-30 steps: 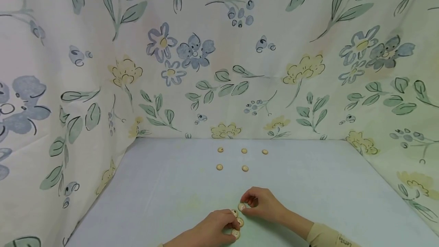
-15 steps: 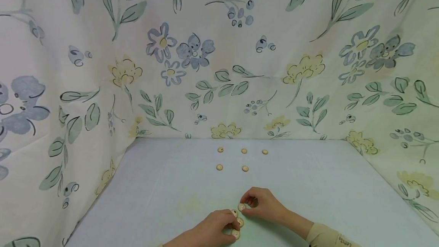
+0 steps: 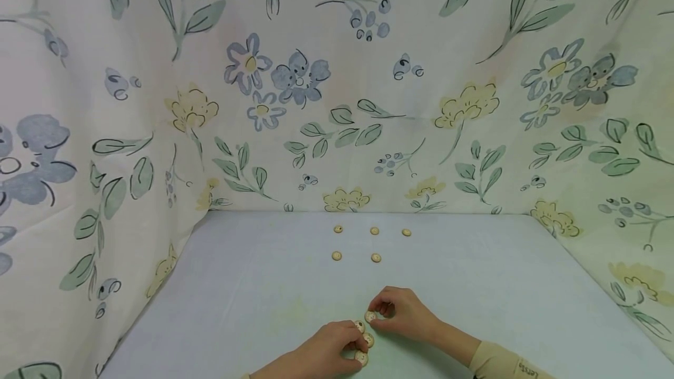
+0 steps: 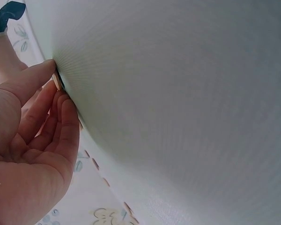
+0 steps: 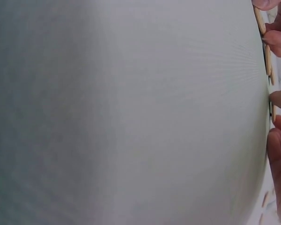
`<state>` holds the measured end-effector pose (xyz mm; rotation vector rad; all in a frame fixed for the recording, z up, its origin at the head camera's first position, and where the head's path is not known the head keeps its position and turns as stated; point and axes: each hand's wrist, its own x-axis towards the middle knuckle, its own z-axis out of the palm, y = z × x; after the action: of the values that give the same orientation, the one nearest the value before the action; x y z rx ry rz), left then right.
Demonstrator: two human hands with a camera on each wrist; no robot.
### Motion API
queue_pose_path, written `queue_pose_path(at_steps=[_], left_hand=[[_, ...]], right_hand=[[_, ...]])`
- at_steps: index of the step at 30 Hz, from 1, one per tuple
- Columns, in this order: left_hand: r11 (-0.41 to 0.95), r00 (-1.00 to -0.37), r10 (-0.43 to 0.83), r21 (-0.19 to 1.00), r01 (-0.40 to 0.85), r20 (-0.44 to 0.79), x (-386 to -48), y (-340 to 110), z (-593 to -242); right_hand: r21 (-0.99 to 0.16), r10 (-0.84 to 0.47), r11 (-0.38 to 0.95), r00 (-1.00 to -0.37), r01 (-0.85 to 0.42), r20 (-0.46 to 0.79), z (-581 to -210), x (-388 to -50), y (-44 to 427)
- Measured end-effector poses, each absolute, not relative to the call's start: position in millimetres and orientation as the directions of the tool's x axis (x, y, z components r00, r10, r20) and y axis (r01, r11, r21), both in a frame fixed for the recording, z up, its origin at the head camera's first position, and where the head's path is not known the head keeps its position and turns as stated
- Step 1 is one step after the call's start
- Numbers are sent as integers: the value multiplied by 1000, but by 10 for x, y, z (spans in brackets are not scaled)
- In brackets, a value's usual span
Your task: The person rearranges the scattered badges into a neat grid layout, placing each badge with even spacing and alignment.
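Note:
Near the front of the table, my left hand pinches a round wooden button between thumb and fingers. That same button shows edge-on as a thin button rim in the left wrist view. Just beyond it lie a second wooden button, beside my left fingertips, and a third button partly covered by them. My right hand pinches another button at the far end of this short row. Both hands stay low on the tabletop, close together. Printed marks on the buttons are too small to read.
Farther back, several more buttons lie flat in two rows, among them a back-left button and a front-right button. The pale table is bordered behind and at both sides by a floral cloth.

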<state>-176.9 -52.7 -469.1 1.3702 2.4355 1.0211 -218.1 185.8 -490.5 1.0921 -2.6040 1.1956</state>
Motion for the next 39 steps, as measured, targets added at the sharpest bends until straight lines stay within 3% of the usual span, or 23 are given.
queue_pose_path(at_steps=[18, 25, 39], left_hand=[[369, -578, 804, 645, 670, 140, -1786, -517, -4686], [364, -572, 808, 644, 673, 140, -1791, -520, -4695], [355, -567, 809, 641, 681, 154, -1795, -526, -4706]], right_hand=[[-742, -518, 453, -824, -494, 232, -4866, -2217, 1898], [-756, -453, 524, -880, -393, 143, -4834, -2247, 1919], [-750, -305, 593, -944, -294, 129, -4867, -2400, 2070]])
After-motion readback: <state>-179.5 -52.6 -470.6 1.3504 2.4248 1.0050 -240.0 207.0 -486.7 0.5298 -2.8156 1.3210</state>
